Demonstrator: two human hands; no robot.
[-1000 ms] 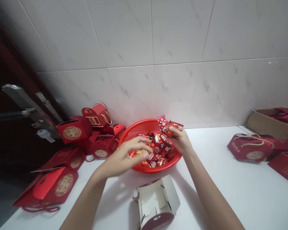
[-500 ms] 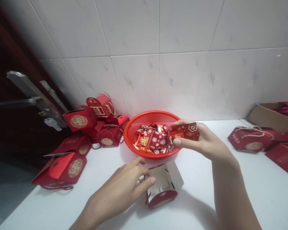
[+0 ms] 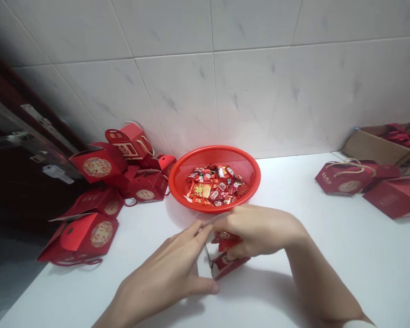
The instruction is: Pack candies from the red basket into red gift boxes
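Observation:
In front of the red basket point(image 3: 215, 207) of wrapped candies point(image 3: 218, 187) stands an open gift box point(image 3: 230, 269), white inside and red outside. My right hand point(image 3: 256, 232) reaches down into it, fingers closed round red candy packets point(image 3: 227, 241). At the box's left side is my left hand point(image 3: 171, 269), thumb spread away from the fingers and fingertips by the box's edge; it does not grip the box. My hands hide much of the box.
Several red gift boxes point(image 3: 102, 234) are piled at the left by the dark door. More red boxes point(image 3: 392, 198) and a cardboard carton point(image 3: 365, 142) are at the right. A tiled wall point(image 3: 253, 100) rises behind the white table point(image 3: 287, 182).
My right hand has moved from the basket down into the box with the packets. My left hand stays beside the box, its thumb lower. The view has shifted slightly.

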